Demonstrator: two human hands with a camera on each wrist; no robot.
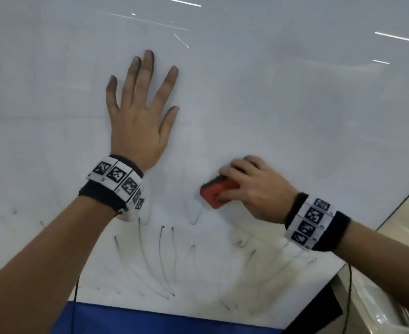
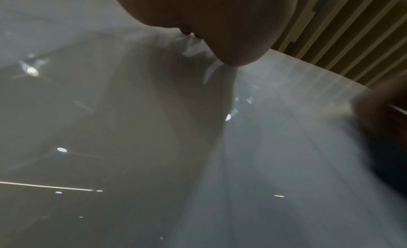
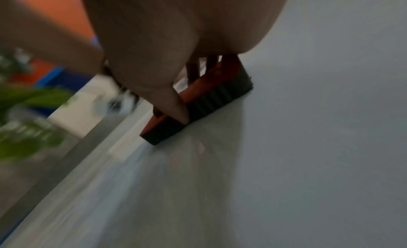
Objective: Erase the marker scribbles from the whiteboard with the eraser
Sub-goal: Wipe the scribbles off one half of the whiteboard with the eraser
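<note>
A white whiteboard fills the head view. Black marker scribbles run in long loops along its near edge. My right hand grips a red eraser with a dark felt base and holds it flat on the board just above the scribbles. In the right wrist view the eraser lies felt-down on the board under my thumb and fingers. My left hand lies flat on the board with fingers spread, up and left of the eraser. The left wrist view shows only my palm against the board.
A blue surface shows below the board's near edge. The board's right edge runs diagonally, with a pale counter beyond it. Cables hang from both wristbands. Blurred green leaves appear in the right wrist view.
</note>
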